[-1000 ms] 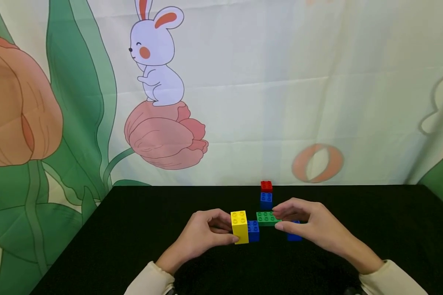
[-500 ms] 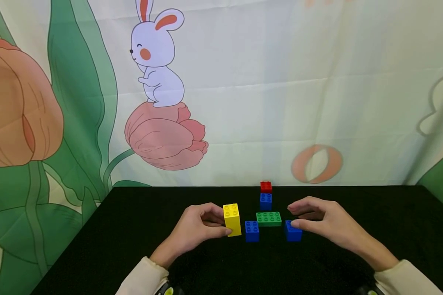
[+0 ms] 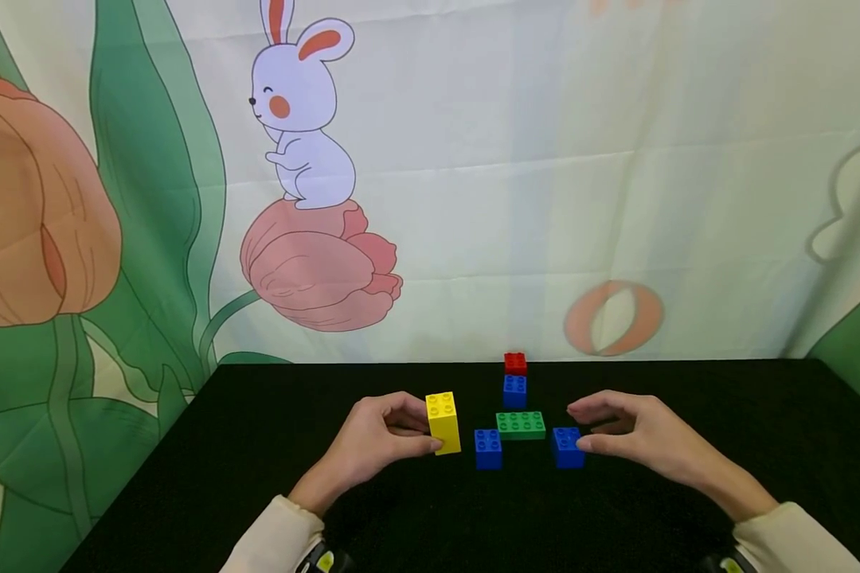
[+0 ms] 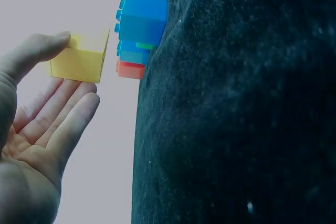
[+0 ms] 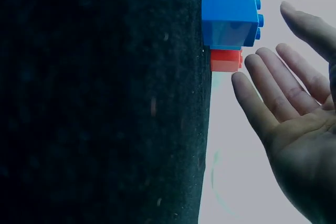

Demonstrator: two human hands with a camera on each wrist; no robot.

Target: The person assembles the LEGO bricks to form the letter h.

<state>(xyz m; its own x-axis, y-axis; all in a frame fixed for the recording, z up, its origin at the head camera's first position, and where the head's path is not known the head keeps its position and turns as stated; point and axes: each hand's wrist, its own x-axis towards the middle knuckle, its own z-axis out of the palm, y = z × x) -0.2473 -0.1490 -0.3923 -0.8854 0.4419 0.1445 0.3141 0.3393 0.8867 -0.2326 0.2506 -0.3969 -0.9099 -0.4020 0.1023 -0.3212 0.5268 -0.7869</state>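
In my left hand (image 3: 380,438) a tall yellow toy brick (image 3: 443,423) is pinched between thumb and fingers, studs up, raised off the table in the left wrist view. To its right stands a blue brick (image 3: 488,450), apart from it. A flat green brick (image 3: 520,426) lies just behind and to the right of that blue one. Holding nothing, my right hand (image 3: 638,434) has its fingers extended and thumb apart, beside a second blue brick (image 3: 568,447). The right wrist view shows a gap between this blue brick (image 5: 231,17) and the fingers (image 5: 270,87).
Farther back, a third blue brick (image 3: 514,391) stands in front of a red brick (image 3: 515,364) near the far edge of the black table (image 3: 258,446). Behind the table hangs a curtain (image 3: 473,199) printed with a rabbit and flowers.
My left hand has moved left with the yellow brick, away from the nearby blue brick. My right hand has drawn back to the right, uncovering the green brick and right-hand blue brick.
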